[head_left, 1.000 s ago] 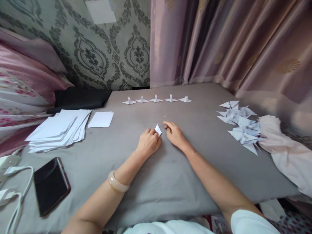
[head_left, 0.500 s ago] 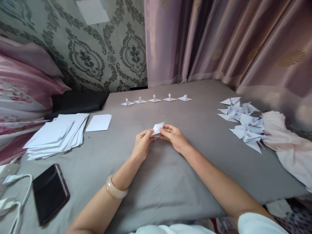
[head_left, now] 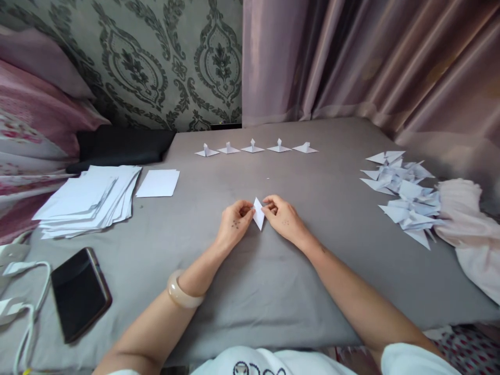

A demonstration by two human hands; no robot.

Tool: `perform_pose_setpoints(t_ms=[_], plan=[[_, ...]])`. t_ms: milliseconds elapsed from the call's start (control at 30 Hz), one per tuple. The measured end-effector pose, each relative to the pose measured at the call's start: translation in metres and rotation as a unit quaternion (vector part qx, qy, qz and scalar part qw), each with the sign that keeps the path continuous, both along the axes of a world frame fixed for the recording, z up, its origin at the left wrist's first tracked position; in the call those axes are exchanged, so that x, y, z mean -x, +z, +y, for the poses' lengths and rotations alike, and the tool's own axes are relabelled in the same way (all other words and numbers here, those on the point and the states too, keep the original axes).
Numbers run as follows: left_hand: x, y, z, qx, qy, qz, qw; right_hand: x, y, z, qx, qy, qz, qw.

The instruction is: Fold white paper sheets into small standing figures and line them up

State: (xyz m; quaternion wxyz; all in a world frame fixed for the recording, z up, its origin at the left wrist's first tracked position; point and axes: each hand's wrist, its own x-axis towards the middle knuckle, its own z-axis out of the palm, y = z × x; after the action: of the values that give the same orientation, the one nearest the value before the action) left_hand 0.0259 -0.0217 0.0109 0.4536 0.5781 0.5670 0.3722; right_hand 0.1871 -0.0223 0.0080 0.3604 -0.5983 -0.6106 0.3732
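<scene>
A small piece of white paper folded into a narrow diamond (head_left: 258, 214) is at the middle of the grey-covered table (head_left: 242, 291), one point toward me. My left hand (head_left: 235, 221) pinches its left corner between thumb and fingers. At the opposite corner my right hand (head_left: 284, 217) grips with its thumb and curled fingers. Beyond the hands, several folded white paper figures (head_left: 252, 147) stand in a row, each with a raised middle and flat pointed sides.
At left lie a stack of white paper sheets (head_left: 84, 203), a smaller pile of square paper (head_left: 158, 183), a phone (head_left: 80, 294) and white cables (head_left: 37, 297). A heap of folded paper figures (head_left: 404, 190) sits at right beside a pale cloth (head_left: 464, 224). Curtains (head_left: 351, 57) hang behind.
The folded paper has turned from a slanted, partly covered position to an upright diamond, lower toward the table. Both hands have shifted to its side corners. The camera view has tilted down slightly.
</scene>
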Motion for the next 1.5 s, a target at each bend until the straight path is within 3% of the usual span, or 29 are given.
perform_pose_setpoints(t_ms=[167,300,400,567,767,1133,1500], plan=[[0.000,-0.001,0.002,-0.089,-0.019,0.146,0.985,-0.001,-0.002,-0.002,-0.090,0.050,-0.143,0.984],[0.008,0.000,0.001,-0.152,-0.070,0.167,0.972,-0.008,0.000,-0.003,-0.104,0.106,-0.154,0.977],[0.017,0.004,0.000,-0.147,-0.140,0.176,0.963,-0.014,0.005,-0.004,-0.105,0.144,-0.152,0.972],[0.027,0.010,0.003,-0.103,-0.177,0.153,0.967,-0.020,0.009,-0.005,-0.093,0.169,-0.143,0.971],[0.027,0.009,0.006,-0.098,-0.175,0.143,0.969,-0.020,0.007,-0.004,-0.090,0.168,-0.135,0.972],[0.023,0.005,0.002,-0.159,-0.154,0.172,0.960,-0.014,0.005,-0.002,-0.101,0.135,-0.146,0.975],[0.020,-0.002,0.006,-0.147,-0.100,0.196,0.964,-0.011,0.008,0.000,-0.053,0.123,-0.185,0.974]])
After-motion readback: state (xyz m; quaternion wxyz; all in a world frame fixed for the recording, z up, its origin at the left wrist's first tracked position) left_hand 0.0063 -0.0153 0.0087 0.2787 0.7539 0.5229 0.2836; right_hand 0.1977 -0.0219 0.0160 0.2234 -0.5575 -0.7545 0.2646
